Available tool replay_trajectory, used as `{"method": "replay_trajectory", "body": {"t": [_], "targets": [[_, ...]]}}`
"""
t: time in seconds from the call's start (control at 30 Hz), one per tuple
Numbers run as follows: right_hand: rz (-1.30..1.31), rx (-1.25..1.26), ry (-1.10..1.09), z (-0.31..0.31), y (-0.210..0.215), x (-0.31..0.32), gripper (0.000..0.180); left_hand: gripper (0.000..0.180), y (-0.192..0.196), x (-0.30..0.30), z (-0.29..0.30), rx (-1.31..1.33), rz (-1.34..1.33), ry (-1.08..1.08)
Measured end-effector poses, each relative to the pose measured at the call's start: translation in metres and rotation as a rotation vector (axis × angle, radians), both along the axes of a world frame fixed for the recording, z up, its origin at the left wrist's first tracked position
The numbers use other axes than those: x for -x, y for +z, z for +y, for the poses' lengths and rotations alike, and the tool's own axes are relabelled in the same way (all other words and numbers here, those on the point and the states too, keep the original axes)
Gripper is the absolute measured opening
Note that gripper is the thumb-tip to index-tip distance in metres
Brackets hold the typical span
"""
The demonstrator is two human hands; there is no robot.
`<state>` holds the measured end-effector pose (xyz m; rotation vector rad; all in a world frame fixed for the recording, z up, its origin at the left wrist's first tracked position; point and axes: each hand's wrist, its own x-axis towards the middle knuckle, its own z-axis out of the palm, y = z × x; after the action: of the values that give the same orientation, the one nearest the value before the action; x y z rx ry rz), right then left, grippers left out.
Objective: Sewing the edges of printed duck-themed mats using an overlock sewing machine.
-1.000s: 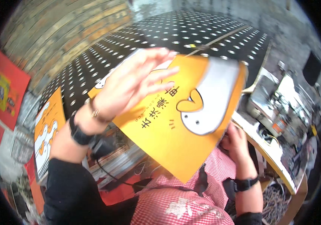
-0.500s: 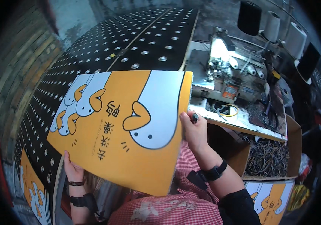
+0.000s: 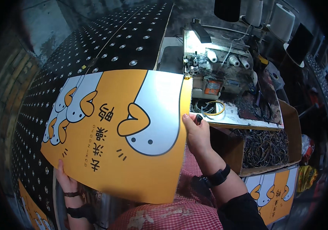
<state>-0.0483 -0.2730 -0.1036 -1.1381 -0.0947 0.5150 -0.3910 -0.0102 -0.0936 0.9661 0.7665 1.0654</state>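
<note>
A large orange mat [image 3: 141, 172] printed with white ducks spans the space in front of me. Its far right corner lies at the presser foot of a lit sewing machine [image 3: 190, 65]. My left hand [image 3: 66, 181] grips the near left edge, thumb on top and fingers hidden beneath. My right hand [image 3: 198, 134] is closed on the right edge, thumb on top. A small black object [image 3: 198, 119] pokes out of that fist; its kind is mostly hidden.
A black table [image 3: 110, 42] dotted with metal studs extends left and back. Right of me, a cardboard box [image 3: 236, 155] holds dark trimmings, with more printed mats [image 3: 282, 203] below. Thread cones [image 3: 281, 22] stand behind the machine. Scissors [image 3: 265, 109] lie on its table.
The mat's far right corner has come to the machine's presser foot, with both hands still holding the mat. The view has shifted, so the machine appears further left.
</note>
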Motion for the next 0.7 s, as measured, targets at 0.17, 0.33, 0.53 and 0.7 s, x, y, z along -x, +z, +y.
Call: {"method": "replay_trajectory", "body": {"t": [0.17,0.33,0.53,0.7], "targets": [[-0.037,-0.028,0.024,0.003,0.0,0.002,0.016,0.034,-0.005,0.02,0.042,0.154,-0.168,-0.062],[-0.211,0.115,0.111,-0.005,-0.003,0.002,0.019,0.032,0.003,0.001,0.061,0.154,-0.171,-0.132],[-0.343,0.214,0.061,-0.021,-0.01,0.022,0.034,0.033,0.014,-0.039,0.07,0.121,-0.173,-0.179],[-0.364,0.196,0.065,-0.031,0.003,0.034,0.041,0.035,0.018,-0.07,0.088,0.117,-0.137,-0.118]]}}
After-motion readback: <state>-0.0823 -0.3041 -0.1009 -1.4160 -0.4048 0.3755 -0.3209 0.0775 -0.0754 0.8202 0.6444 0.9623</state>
